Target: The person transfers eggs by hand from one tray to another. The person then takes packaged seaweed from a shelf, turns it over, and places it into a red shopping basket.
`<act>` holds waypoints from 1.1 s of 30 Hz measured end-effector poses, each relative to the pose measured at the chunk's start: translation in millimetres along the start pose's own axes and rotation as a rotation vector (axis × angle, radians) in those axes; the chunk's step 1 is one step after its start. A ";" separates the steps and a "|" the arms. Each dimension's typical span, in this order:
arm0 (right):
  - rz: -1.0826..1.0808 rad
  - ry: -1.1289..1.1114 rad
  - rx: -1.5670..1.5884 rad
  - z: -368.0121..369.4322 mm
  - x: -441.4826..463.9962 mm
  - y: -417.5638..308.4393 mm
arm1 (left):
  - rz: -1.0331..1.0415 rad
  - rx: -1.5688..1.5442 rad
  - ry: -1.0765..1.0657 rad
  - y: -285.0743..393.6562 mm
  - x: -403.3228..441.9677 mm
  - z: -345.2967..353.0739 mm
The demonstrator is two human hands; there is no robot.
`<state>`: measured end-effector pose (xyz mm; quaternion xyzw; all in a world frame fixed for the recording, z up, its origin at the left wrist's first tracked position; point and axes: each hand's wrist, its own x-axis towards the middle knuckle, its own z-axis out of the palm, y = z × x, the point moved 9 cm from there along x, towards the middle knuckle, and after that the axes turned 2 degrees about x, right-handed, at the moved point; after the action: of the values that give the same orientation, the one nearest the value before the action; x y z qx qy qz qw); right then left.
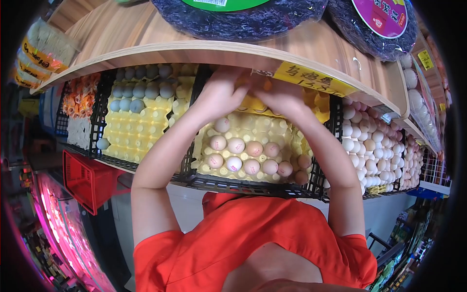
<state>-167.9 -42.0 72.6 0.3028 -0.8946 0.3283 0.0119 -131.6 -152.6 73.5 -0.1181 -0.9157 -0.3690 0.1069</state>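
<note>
Both of my arms reach into the back of the middle black crate, under the wooden shelf. My left hand (pixel 221 92) is at the back left, its fingers partly hidden by the shelf edge. Close to its right, my right hand (pixel 281 95) is over a yellow tray piece (pixel 253 105), fingertips hidden too. What either hand holds cannot be made out. In front of them lies a pale yellow egg tray (pixel 243 127) with stamped, pinkish-brown eggs (pixel 236 145) in its front rows. A yellow handwritten sign (pixel 314 80) hangs on the shelf edge above my right hand.
Left of the crate, another yellow tray (pixel 134 131) carries bluish eggs (pixel 127 91). White eggs (pixel 369 146) fill a crate at the right. Dark round packages (pixel 233 22) lie on the wooden shelf (pixel 121 29). A red basket (pixel 87 180) stands at the lower left.
</note>
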 end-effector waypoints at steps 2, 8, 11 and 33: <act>-0.130 0.051 -0.096 -2.2 -24.3 -22.6 | -0.024 -0.112 -0.080 7.9 -17.9 -4.0; -0.152 -0.050 0.072 44.0 -78.5 -22.6 | -0.108 -0.278 -0.259 4.9 -76.9 23.6; -0.125 -0.074 0.083 69.3 -86.4 -9.6 | -0.069 -0.006 -0.282 0.1 -93.1 38.6; -0.051 -0.190 0.194 66.8 -85.7 -5.8 | 0.058 0.234 -0.234 4.7 -95.5 42.6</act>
<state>-82.9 -39.4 4.7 0.3551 -0.8477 0.3828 -0.0940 -44.2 -132.6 19.5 -0.1737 -0.9547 -0.2403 0.0232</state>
